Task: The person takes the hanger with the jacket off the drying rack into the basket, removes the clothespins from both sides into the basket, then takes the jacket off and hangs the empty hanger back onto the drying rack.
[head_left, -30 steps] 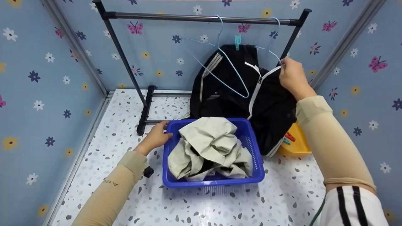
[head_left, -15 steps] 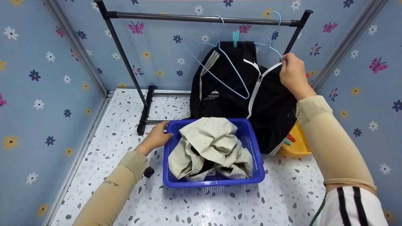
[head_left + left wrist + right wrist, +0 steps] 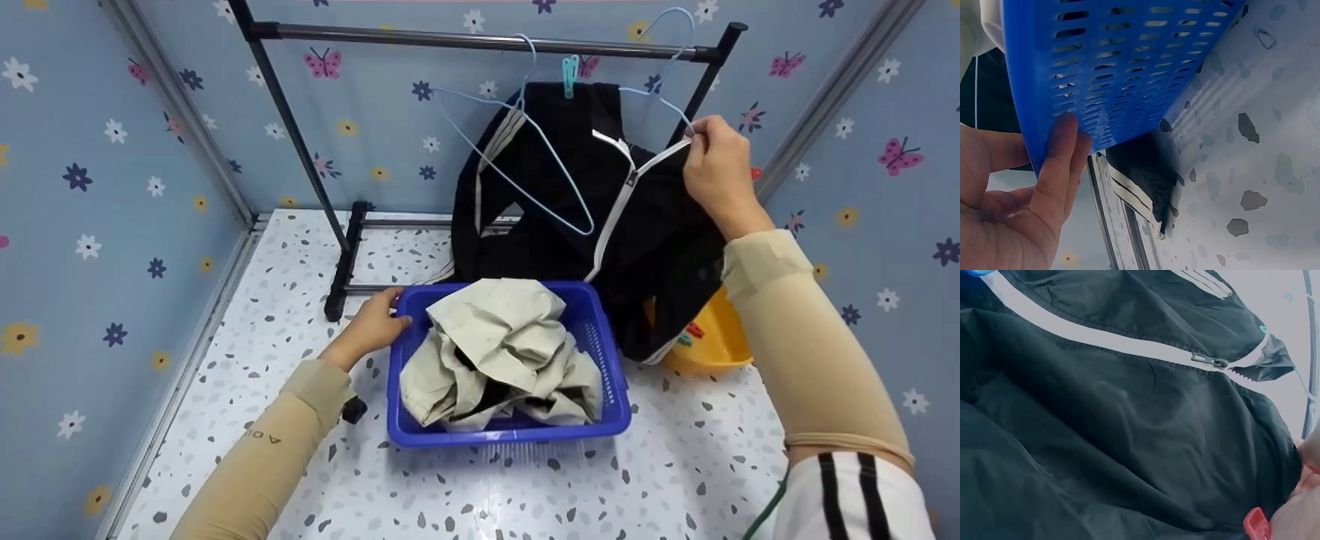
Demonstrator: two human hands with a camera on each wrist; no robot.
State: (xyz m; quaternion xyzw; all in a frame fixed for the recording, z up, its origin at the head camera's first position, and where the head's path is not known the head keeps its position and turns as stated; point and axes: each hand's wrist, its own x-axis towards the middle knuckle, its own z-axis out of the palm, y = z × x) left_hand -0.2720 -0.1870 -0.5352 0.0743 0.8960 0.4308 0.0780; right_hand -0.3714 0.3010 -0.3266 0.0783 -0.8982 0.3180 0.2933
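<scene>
A black jacket (image 3: 551, 172) with a white zipper hangs on a light blue hanger (image 3: 679, 112) at the right of the head view. My right hand (image 3: 721, 169) pinches the jacket by its upper edge, at the hanger's arm. The hanger's hook rises above the rail. One teal clothespin (image 3: 570, 76) is clipped to the jacket's top, and a red clothespin (image 3: 1257, 524) shows beside my right hand. My left hand (image 3: 373, 326) grips the left rim of a blue basket (image 3: 510, 433), fingers against its slotted wall. Crumpled beige cloth (image 3: 499, 337) fills the basket.
A black garment rack (image 3: 420, 36) spans the back, and a second light blue hanger (image 3: 551, 161) hangs from it in front of the jacket. Behind the right forearm, a yellow bin (image 3: 716, 341) holds several clothespins. Patterned panels (image 3: 97, 300) stand on both sides of the speckled floor (image 3: 420, 491).
My right hand has risen and shifted slightly right, bringing the jacket and its hanger up; the hanger's hook has gone from the rail's height to above it. The left hand stays on the basket.
</scene>
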